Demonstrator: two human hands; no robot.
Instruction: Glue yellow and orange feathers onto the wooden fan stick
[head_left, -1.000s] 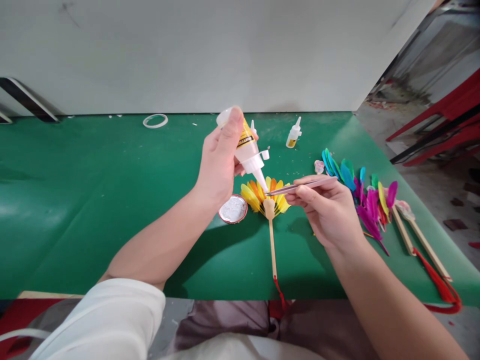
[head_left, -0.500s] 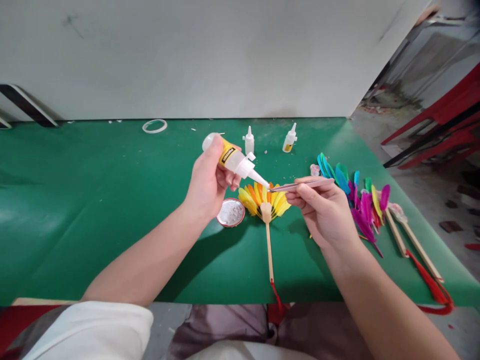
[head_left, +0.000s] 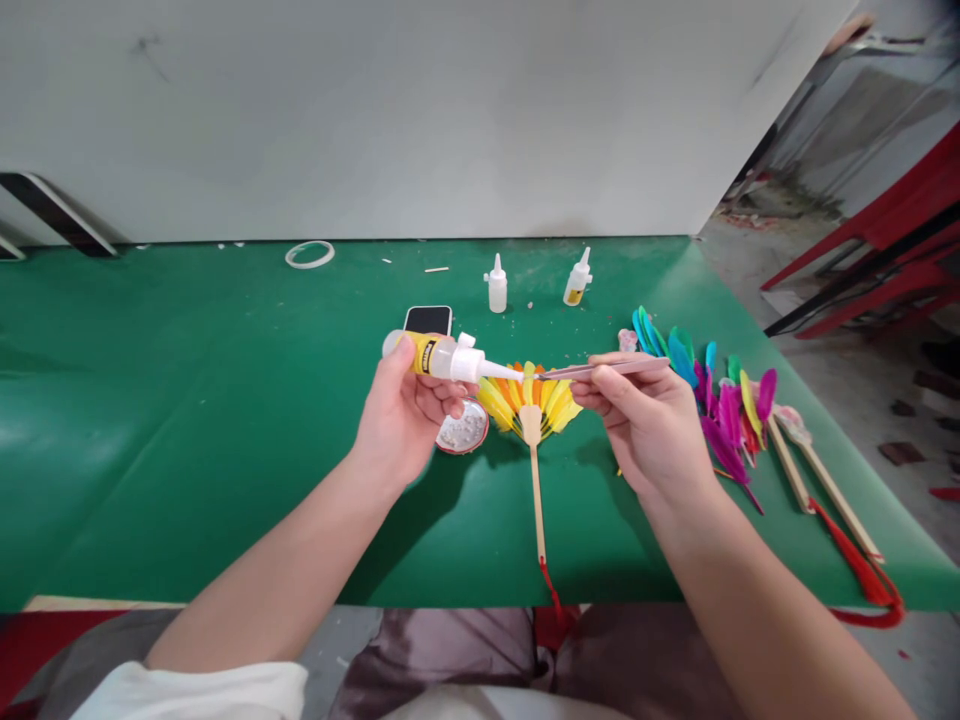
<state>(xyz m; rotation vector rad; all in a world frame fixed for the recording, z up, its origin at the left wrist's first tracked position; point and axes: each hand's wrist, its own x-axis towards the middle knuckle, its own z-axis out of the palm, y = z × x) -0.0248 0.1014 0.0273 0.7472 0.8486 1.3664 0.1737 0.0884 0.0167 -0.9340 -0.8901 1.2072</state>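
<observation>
My left hand [head_left: 397, 415] is closed around a glue bottle [head_left: 442, 356] with a yellow label, tipped nearly level, its white nozzle pointing right. In my right hand [head_left: 645, 415] is a pair of tweezers [head_left: 600, 371], their tips close to the nozzle end. Whether the tips touch the nozzle, or grip a tiny piece, I cannot make out clearly. Beneath both tools lies a fan of yellow and orange feathers [head_left: 559, 404] on a wooden handle [head_left: 537, 500] with a red tassel [head_left: 552, 588]. Just left of it sits a shallow red-rimmed dish [head_left: 463, 428] holding small pale bits.
Two small bottles stand further back, one plain white [head_left: 497, 287] and one with a yellow label [head_left: 577, 280]. A phone [head_left: 428, 319] and a white ring [head_left: 309, 255] lie on the green table [head_left: 187, 420]. Coloured feathers [head_left: 724, 415] and wooden handles [head_left: 836, 485] lie at right.
My left hand has moved left and down with the glue bottle, which is now closer to level. The phone behind it has come into view. My right hand has hardly moved.
</observation>
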